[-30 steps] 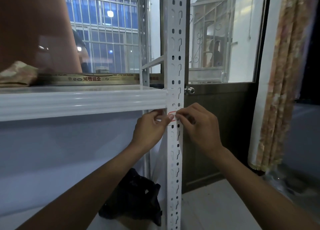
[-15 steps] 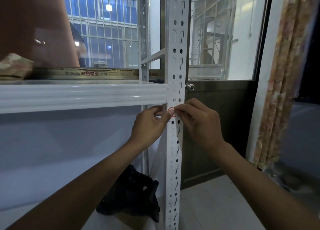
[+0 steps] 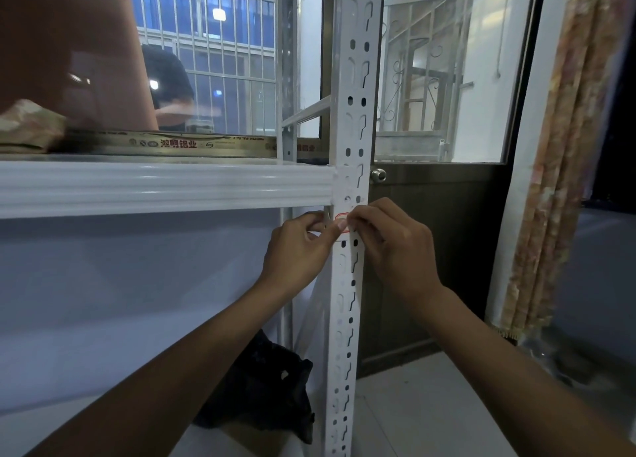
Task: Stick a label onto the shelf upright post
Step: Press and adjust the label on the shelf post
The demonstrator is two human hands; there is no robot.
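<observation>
Left hand (image 3: 298,248) and right hand (image 3: 392,250) meet at the post (image 3: 348,301), fingertips pinching a red-edged label (image 3: 341,218) against its face, just under the beam (image 3: 165,188). Uneven pressing could wrinkle it or leave it bridging the slots, so it may peel. The label's text is unreadable; the strip (image 3: 179,143) behind reads "鸿明铝业".

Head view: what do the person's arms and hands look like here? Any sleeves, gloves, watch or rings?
Both are bare. The left hand and right hand wear no gloves, and no rings show on the fingers that are visible. The left forearm and right forearm are uncovered down to the frame edge: no sleeve, watch or bracelet is in view.
</observation>
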